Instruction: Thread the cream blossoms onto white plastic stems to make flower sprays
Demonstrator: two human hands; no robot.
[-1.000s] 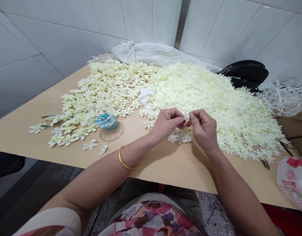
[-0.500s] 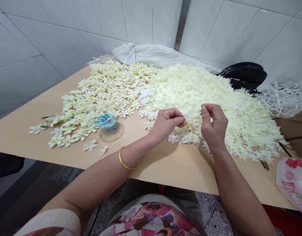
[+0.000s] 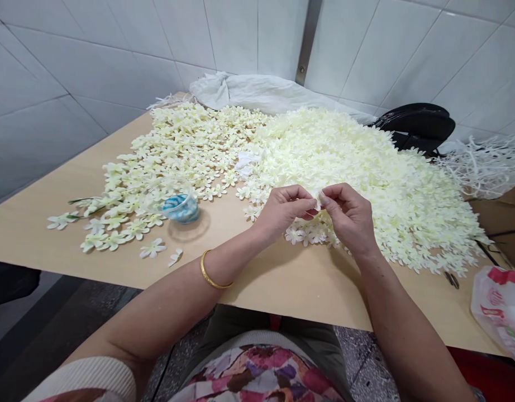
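Note:
My left hand (image 3: 285, 211) is closed in a pinch above the near edge of a heap of pale cream artificial flowers (image 3: 349, 151). Facing it, my right hand (image 3: 349, 218) pinches too, thumb against forefinger. The fingertips of both almost meet around a small whitish bit, too small and too covered to name. To the left spreads a looser layer of single flower heads (image 3: 169, 145). A clear plastic cup (image 3: 181, 209) with blue and white contents stands in front of that layer, left of my left hand.
Two loose blossoms lie near the table's (image 3: 257, 279) front edge. White plastic sheeting (image 3: 257, 92) runs along the tiled wall. A black round object (image 3: 420, 125), white strands (image 3: 487, 167), small dark snips (image 3: 452, 280) and a red-and-white plastic bag (image 3: 498, 310) are at the right.
My right hand has moved left and slightly down, bringing its fingertips to those of my left hand. The left hand has stayed nearly in place.

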